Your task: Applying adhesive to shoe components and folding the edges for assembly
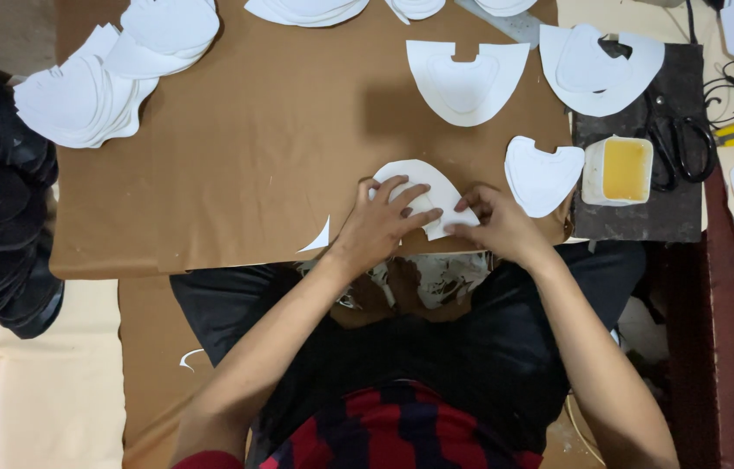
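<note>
Both hands work one white cut piece (426,184) lying at the near edge of the brown worktop (237,156). Left hand (382,224) lies flat on it, fingers spread; right hand (495,221) pinches its right edge with fingertips. To the right, a small white square tub (591,174) holding yellow glue sits on a dark mat (636,221), beside black scissors (684,143). A single white piece (542,174) lies just left of the tub. White piece stacks (89,100) far left.
</note>
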